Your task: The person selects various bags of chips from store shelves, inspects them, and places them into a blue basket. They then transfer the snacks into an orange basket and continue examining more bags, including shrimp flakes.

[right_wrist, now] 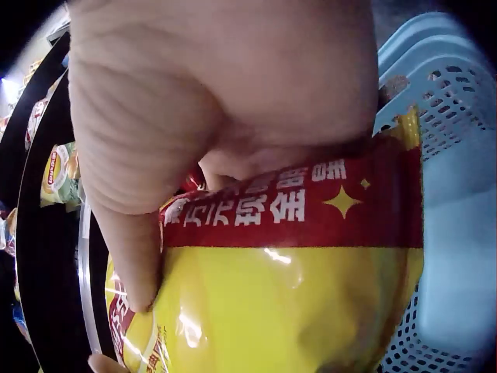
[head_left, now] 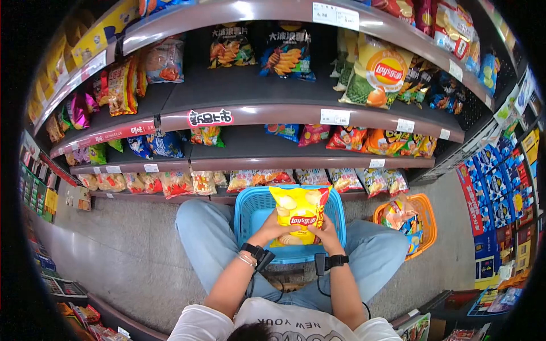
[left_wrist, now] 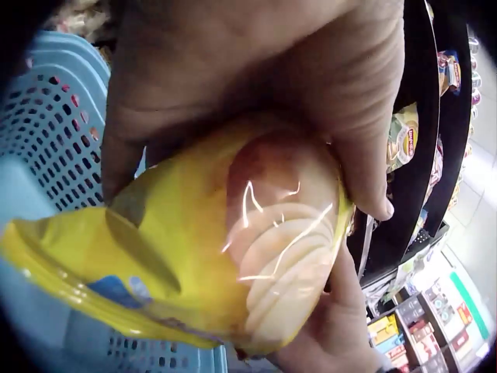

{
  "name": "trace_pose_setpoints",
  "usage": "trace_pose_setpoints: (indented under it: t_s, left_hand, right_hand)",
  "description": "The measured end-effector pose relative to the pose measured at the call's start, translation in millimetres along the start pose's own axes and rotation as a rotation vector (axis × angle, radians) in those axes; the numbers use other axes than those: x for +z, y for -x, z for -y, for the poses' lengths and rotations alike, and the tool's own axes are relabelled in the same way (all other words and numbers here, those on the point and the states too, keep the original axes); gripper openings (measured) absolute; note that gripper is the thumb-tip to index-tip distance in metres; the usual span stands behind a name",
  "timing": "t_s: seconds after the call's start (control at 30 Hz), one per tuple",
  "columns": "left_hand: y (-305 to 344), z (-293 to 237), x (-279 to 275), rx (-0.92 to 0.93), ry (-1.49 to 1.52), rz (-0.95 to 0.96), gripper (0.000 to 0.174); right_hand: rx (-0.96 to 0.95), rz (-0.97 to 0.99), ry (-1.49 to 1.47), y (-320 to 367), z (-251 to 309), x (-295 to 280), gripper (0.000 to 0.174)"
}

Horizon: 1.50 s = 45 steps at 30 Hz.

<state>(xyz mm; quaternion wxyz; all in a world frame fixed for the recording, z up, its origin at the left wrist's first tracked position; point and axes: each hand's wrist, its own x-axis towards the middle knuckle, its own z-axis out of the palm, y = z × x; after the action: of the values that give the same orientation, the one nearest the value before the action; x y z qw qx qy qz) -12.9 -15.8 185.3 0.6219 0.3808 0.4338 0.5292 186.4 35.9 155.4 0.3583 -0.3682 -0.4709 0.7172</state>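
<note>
A yellow bag of potato chips (head_left: 300,206) with a red side strip and a Lay's logo is held upright over a blue plastic basket (head_left: 242,227). My left hand (head_left: 274,229) grips its left edge, thumb on the front. On the opposite edge my right hand (head_left: 325,233) grips it the same way. The left wrist view shows the left hand (left_wrist: 264,78) around the bag (left_wrist: 171,249), its crimped end toward the basket wall (left_wrist: 46,109). In the right wrist view, the right thumb (right_wrist: 140,264) presses the front beside the red strip.
The basket stands between the crossed legs (head_left: 205,233). An orange basket (head_left: 433,221) with snack bags is at the right knee. Ahead rise shelves (head_left: 239,94) of chip bags, among them a large green-and-yellow bag (head_left: 375,71). More packaged goods (head_left: 495,187) line the right side.
</note>
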Motion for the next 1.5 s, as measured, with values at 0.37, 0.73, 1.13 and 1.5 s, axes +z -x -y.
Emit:
trace_pose_setpoints:
  t_s: [0.37, 0.73, 1.13, 1.5]
  left_hand:
    - [23, -109, -7, 0.261, -0.04, -0.102, 0.077]
    - [37, -277, 16, 0.775, -0.359, -0.368, 0.08]
    - [13, -446, 17, 1.089, -0.409, -0.444, 0.054]
    - [-18, -504, -8, 1.097, -0.668, -0.769, 0.083]
  right_hand:
    - [-0.228, 0.241, 0.162, -17, 119, 74, 0.063]
    - [-0.625, 0.332, 0.167, -44, 275, 174, 0.062]
    - [-1.24, -0.03, 0.393, -66, 392, 255, 0.063]
    - [-1.184, -0.115, 0.841, -95, 440, 275, 0.092]
